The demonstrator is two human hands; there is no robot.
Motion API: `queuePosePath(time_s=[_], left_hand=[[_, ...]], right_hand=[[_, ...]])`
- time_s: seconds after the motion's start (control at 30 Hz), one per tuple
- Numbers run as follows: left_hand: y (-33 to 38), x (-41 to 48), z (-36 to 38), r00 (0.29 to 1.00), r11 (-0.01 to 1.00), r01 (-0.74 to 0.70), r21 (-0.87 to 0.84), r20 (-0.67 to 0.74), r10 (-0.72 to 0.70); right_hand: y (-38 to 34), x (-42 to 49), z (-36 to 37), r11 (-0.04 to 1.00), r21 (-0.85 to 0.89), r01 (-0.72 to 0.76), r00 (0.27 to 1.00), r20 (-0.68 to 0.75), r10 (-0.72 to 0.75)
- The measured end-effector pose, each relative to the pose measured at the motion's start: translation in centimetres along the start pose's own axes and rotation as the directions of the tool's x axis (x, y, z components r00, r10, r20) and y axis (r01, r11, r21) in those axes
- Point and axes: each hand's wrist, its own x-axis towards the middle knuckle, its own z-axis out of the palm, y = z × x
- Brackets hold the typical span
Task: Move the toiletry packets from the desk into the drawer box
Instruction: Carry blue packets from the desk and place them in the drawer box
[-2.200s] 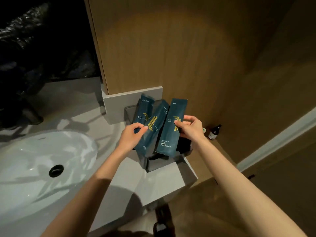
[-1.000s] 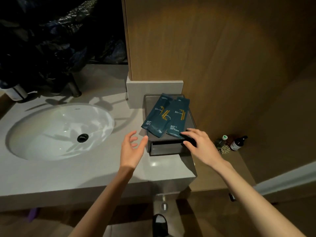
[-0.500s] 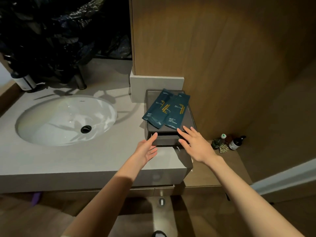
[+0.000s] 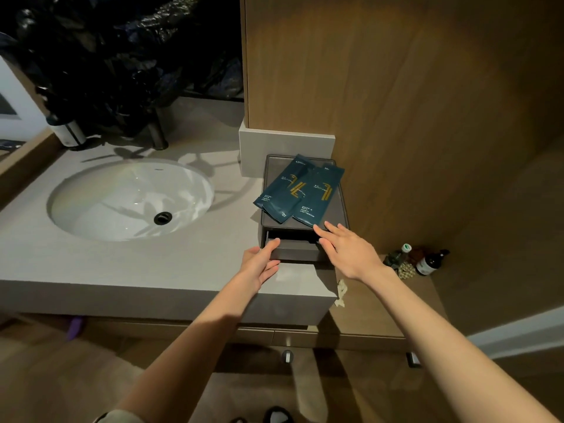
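Note:
Three dark teal toiletry packets [image 4: 300,190] with gold marks lie fanned on the lid of a dark grey drawer box [image 4: 338,209] at the right end of the counter. The box's drawer [image 4: 294,253] is pulled out a little at the front. My left hand [image 4: 261,264] touches the drawer's left front corner with thumb and fingers spread. My right hand [image 4: 348,251] hovers flat over the drawer's right front, fingertips near the lid's edge, holding nothing.
A white oval sink [image 4: 131,199] is set in the grey counter [image 4: 122,270] to the left. A wooden wall panel [image 4: 396,102] stands behind the box. Small bottles [image 4: 427,262] stand on a lower wooden shelf to the right. Dark plastic bags [image 4: 122,56] are piled behind the sink.
Both hands let go of the packets, which now lie on the box lid. The hands moved down to the box's front, and the drawer has come out slightly.

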Motion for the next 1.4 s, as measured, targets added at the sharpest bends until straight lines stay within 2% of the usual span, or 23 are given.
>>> queuePosePath(time_s=[0.27,0.73,0.83,1.2,1.4], left_hand=[[-2.5,-4.1,-2.1,0.993,0.996,-0.046,0.074,0.109,0.037],[-5.3,-7.4,-2.8,0.997,0.998,-0.003,0.060,0.072,-0.002],[-6.5,-8.2,-3.5,0.993,0.991,-0.036,0.128,0.119,0.020],[-8.0,-10.2,-5.2,0.973,0.972,-0.005,0.236,0.224,-0.049],[-8.0,-10.2,-5.9,0.966,0.943,-0.039,0.331,0.254,-0.049]], right_hand=[[0.1,0.1,-0.2,1.000,-0.020,0.015,1.000,0.015,-0.015],[0.0,0.1,0.0,0.999,-0.040,0.027,1.000,-0.011,-0.028],[0.0,0.1,0.0,0.999,-0.043,0.032,0.999,-0.012,-0.032],[0.0,0.3,0.4,0.999,-0.035,0.018,0.999,-0.051,-0.020],[0.1,0.3,0.7,0.999,-0.033,0.006,0.998,-0.064,-0.009]])
